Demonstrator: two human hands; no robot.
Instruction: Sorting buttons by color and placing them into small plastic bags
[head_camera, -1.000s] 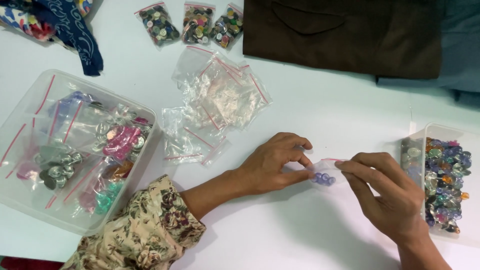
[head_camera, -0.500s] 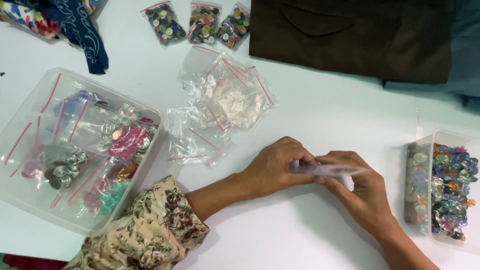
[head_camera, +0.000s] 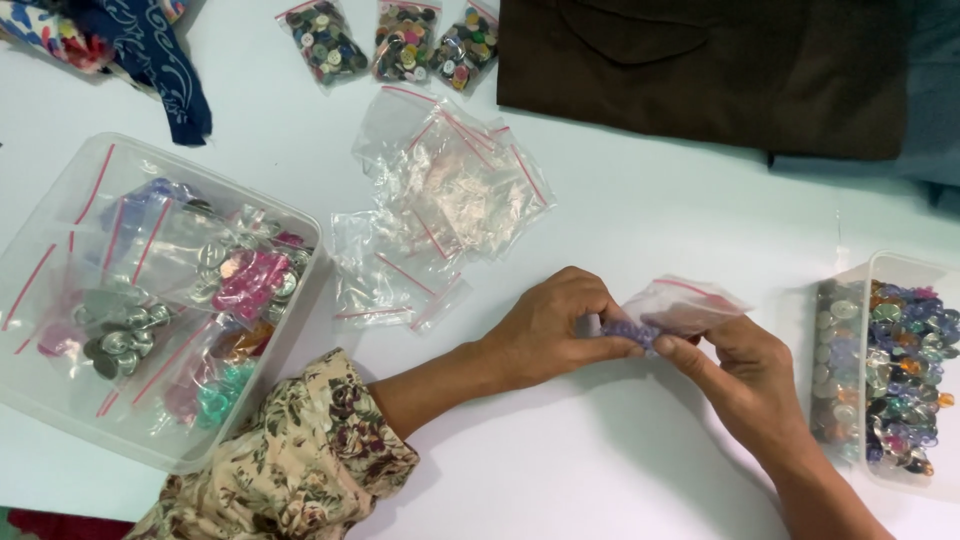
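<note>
Both hands meet just above the white bench (head_camera: 620, 450). The left hand (head_camera: 550, 330) and the right hand (head_camera: 735, 375) pinch between them a small clear plastic zip bag with a red strip (head_camera: 690, 302), holding some lilac buttons (head_camera: 628, 332). The bag looks light, thin and slippery; holding it near the mouth seems safest.

Likely a home craft or sewing table, perhaps a small haberdashery workspace; cannot tell which. Shown by a plain white tabletop (head_camera: 620, 230) spread with a heap of empty zip bags (head_camera: 445, 195), three small bags of mixed buttons (head_camera: 400, 40), clear plastic tubs of sorted buttons (head_camera: 160, 300) and loose coloured ones (head_camera: 885, 370), plus folded brown cloth (head_camera: 700, 70) and printed blue fabric (head_camera: 150, 50).
</note>
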